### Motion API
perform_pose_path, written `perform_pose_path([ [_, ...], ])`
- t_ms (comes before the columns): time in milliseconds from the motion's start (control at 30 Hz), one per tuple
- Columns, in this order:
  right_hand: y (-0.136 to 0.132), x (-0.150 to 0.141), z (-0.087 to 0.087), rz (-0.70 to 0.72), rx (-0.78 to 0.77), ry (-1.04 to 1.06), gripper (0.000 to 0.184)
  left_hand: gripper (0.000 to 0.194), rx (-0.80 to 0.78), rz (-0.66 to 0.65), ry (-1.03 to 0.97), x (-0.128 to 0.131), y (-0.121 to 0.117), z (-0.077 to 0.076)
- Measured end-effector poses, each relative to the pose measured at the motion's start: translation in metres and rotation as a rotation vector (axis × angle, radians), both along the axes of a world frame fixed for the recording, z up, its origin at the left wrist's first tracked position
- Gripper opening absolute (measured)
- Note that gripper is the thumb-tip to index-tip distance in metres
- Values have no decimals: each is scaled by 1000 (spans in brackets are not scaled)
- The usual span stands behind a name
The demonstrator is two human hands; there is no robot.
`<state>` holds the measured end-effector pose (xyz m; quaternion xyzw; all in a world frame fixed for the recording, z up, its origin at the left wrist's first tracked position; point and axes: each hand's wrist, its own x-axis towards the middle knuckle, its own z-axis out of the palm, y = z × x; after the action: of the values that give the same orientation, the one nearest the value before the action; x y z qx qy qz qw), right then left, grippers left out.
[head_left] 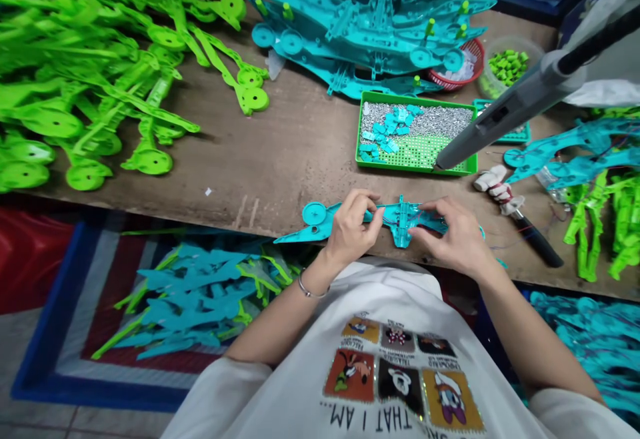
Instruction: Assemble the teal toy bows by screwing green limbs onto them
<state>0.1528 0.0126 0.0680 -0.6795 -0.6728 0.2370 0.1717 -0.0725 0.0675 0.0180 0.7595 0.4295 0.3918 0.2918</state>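
Note:
A long turquoise plastic part (401, 220) with a round disc at its left end lies along the table's front edge. Thin dark wires run over it between my hands. My left hand (351, 224) is over the part's left arm, its fingers curled and its thumb close to the index finger; what is pinched there is too small to make out. On the other side, my right hand (454, 234) curves over the right arm of the part, thumb and fingers on either side of it. That hand hides most of the part's right end.
A green tray (417, 167) holds screws and small turquoise pieces. A grey electric screwdriver (500, 116) hangs above it. Stacked turquoise parts (370, 19) stand behind; green parts (90, 92) are piled left. A black-handled tool (535, 239) with a wrapped head lies right.

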Motion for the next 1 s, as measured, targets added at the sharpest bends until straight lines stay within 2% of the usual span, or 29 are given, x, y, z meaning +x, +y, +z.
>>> perform_pose_path([
  [100,-4,-11,-7,-42,-3,-63,11,11,0,18,-25,0,1,0],
  [167,-5,-17,-12,-122,-12,-58,6,11,6,0,-36,0,1,-1],
  [300,0,-22,-16,-216,-90,-27,13,12,23,-26,-59,-1,0,-1],
  [600,6,-31,-20,-257,-118,-65,6,12,19,-19,-73,-1,-1,-1],
  [767,7,-32,-21,-295,-126,-60,10,13,10,-87,-99,-3,0,2],
  [1000,11,-30,-20,-277,-163,-50,9,14,-50,-159,-116,-5,3,5],
])
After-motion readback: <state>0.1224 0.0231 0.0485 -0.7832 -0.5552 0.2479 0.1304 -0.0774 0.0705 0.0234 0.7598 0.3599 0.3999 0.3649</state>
